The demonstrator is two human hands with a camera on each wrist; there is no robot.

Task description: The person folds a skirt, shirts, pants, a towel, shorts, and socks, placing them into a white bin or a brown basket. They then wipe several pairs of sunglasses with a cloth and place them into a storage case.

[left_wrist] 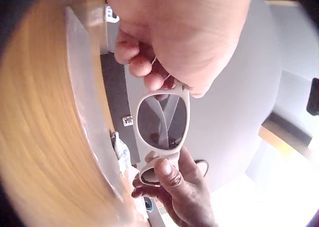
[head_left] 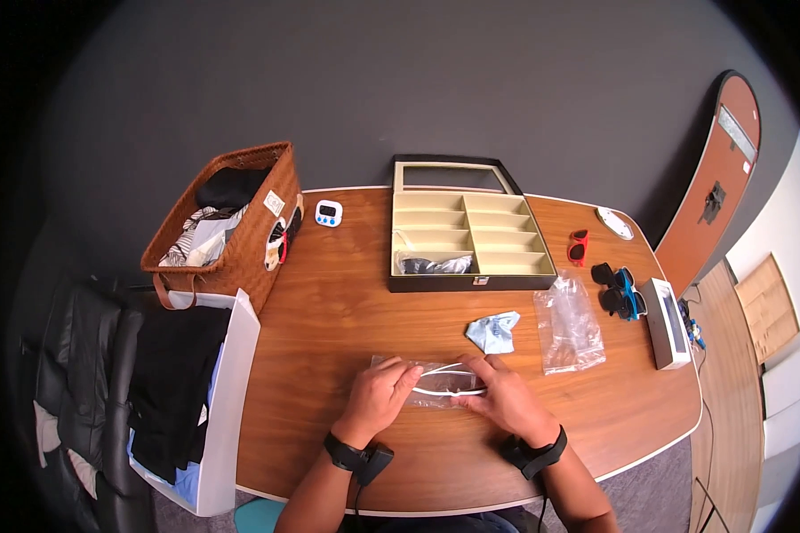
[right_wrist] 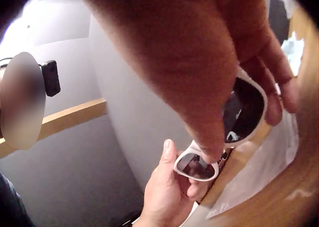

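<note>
A pair of white sunglasses (head_left: 450, 393) with dark lenses is held between both hands, low over the near middle of the table. My left hand (head_left: 380, 398) pinches one end of the frame, thumb and fingertips at the hinge corner. The other end is gripped by my right hand (head_left: 509, 401), its thumb by one lens (left_wrist: 148, 175). Beneath the glasses lies a clear plastic bag (head_left: 409, 401) flat on the wood. A crumpled light-blue cloth (head_left: 494, 332) sits just beyond the right hand.
Behind stands an open display case (head_left: 471, 282) with cream compartments, a dark wrapped item (head_left: 436, 266) inside. Another clear bag (head_left: 571, 333), red sunglasses (head_left: 578, 248), black and blue sunglasses (head_left: 629, 295) and a white box (head_left: 667, 324) are right. Left are a timer (head_left: 328, 213) and wicker basket (head_left: 253, 240).
</note>
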